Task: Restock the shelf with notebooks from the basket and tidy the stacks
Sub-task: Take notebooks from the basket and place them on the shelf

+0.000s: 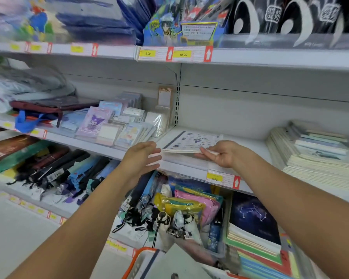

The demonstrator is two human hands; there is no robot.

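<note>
A small stack of white notebooks (191, 140) with blue printed pictures lies on the middle shelf (246, 147), near its front edge. My right hand (223, 155) holds the stack's near right corner, fingers along its edge and thumb underneath. Just left of the stack hovers my left hand (143, 156), fingers straight, holding nothing. A larger pile of notebooks (310, 154) fills the right end of the same shelf. At the bottom, an orange basket (138, 262) shows its rim.
Small notepads in plastic sleeves (117, 125) crowd the shelf to the left. Below hang umbrellas (73, 174) and pouches (189, 204); a dark starry notebook stack (254, 222) sits lower right. The upper shelf (270, 57) with price tags overhangs.
</note>
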